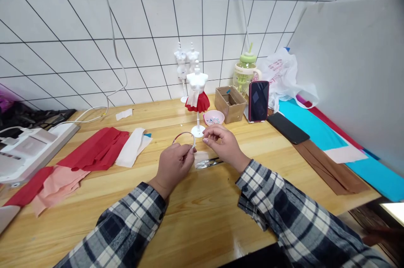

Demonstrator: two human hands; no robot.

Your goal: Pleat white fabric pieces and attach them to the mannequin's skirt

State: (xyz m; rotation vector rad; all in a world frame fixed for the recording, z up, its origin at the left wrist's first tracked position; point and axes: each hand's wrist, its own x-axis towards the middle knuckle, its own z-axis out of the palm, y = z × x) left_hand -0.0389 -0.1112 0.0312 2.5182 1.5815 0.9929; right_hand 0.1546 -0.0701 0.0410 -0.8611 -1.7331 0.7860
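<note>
Plaid sleeves [126, 221] filled lower frame. Centre: left hand [174, 166] pinched a thin round band [183, 133]; right hand [225, 146] bent, fingertips close—contents unclear. Step, judged: fine two-handed work, calling for steady fingertips. Above centre—smooth white dress form [196, 82], flared red skirt [204, 103]. Wood-grained table [195, 217].
</note>
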